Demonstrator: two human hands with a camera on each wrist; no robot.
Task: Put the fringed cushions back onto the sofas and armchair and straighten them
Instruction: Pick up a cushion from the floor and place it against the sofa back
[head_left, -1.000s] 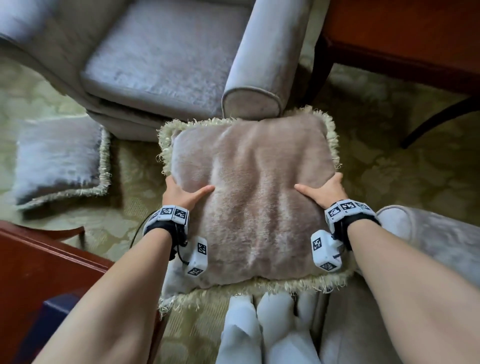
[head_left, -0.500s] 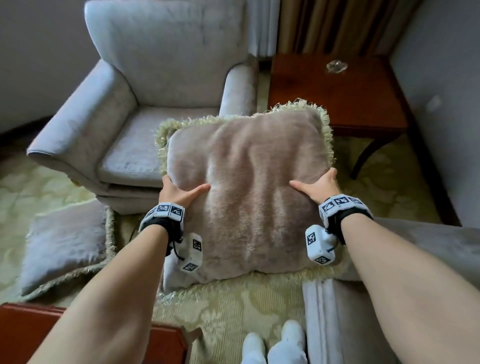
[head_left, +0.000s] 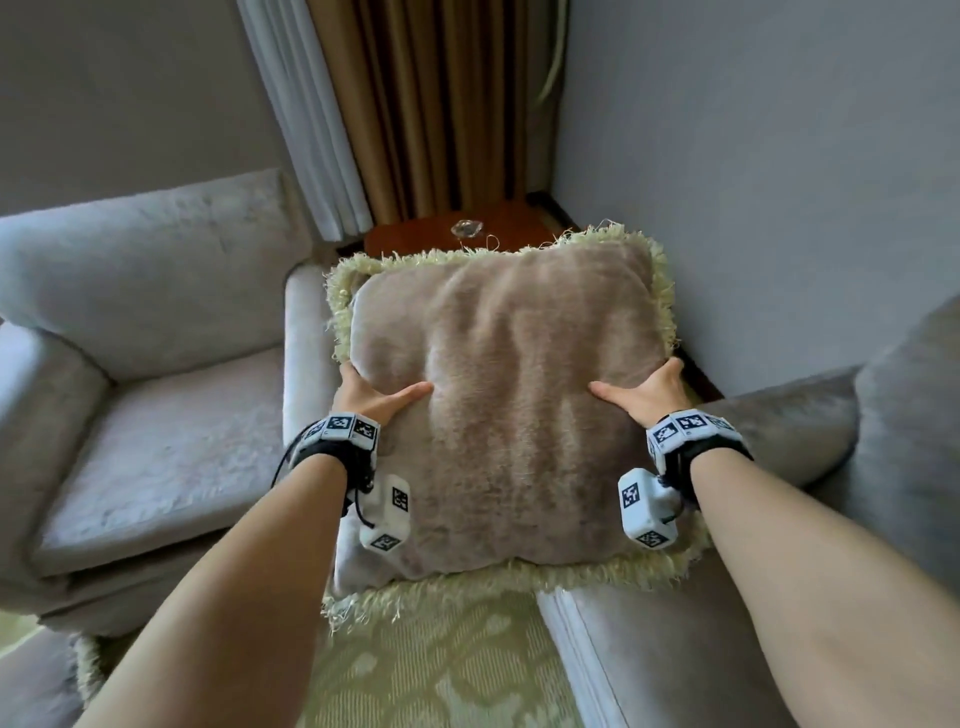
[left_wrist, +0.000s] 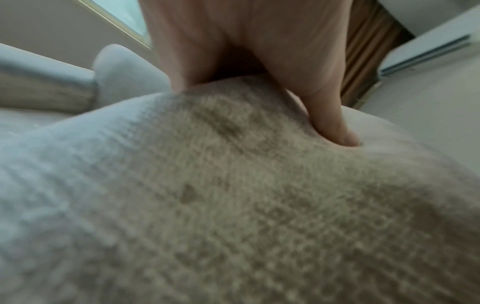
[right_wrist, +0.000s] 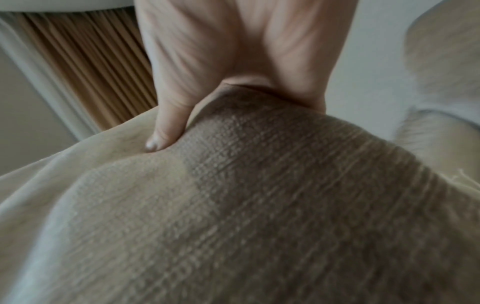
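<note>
I hold a beige plush cushion (head_left: 509, 395) with a pale fringe up in the air between the armchair (head_left: 156, 415) and the sofa (head_left: 779, 597). My left hand (head_left: 363, 395) grips its left edge, thumb pressed into the front face. My right hand (head_left: 649, 389) grips the right edge the same way. The left wrist view shows my left hand (left_wrist: 272, 82) with its thumb dug into the cushion (left_wrist: 233, 205). In the right wrist view my right hand (right_wrist: 207, 82) pinches the cushion (right_wrist: 259, 205) likewise. A second fringed grey cushion (head_left: 41, 680) lies on the floor at the lower left.
A dark wooden side table (head_left: 415, 239) with a glass ashtray (head_left: 467, 227) stands in the corner behind the cushion. Brown and white curtains (head_left: 415, 114) hang above it. A patterned carpet (head_left: 441, 665) covers the floor between the seats. The wall (head_left: 779, 182) is on the right.
Both hands have lifted the cushion from low near the floor up and to the right, toward the sofa corner. My view has tilted up with it.
</note>
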